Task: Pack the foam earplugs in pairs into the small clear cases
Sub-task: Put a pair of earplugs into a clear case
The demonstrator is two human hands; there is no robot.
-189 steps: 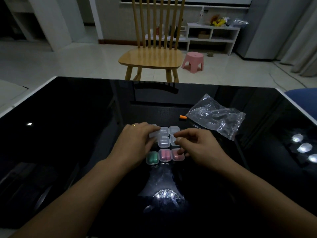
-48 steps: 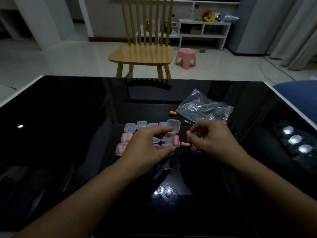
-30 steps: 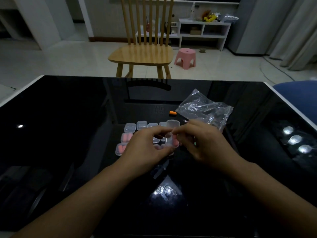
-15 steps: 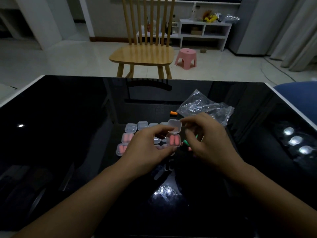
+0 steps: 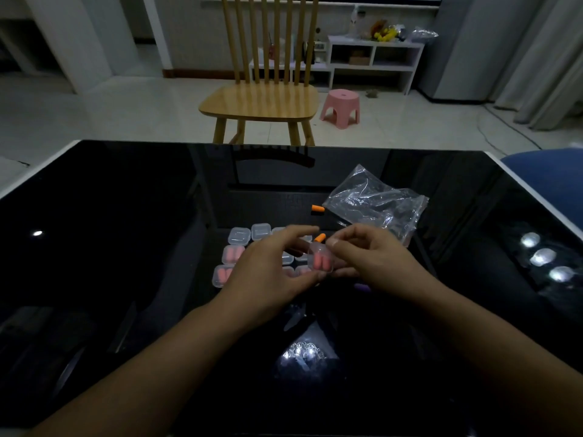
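**Head view: case with pink pair, held mid-desk**

Left hand (image 5: 271, 272) and right hand (image 5: 375, 263) both pinch one clear case (image 5: 321, 259) holding two pink earplugs (image 5: 319, 260), above the filled cases (image 5: 230, 263). Loose orange earplug (image 5: 318, 209) lies beside the bag (image 5: 375, 203). Risk: an uneven squeeze could pop the lid and spill the pair.

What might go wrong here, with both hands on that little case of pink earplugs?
The small case, pinched between the left hand and right hand, may slip and spill its pink pair. A loose orange earplug lies right behind the fingers and may get knocked. The lighting is dim, so a half-shut lid is easily missed.
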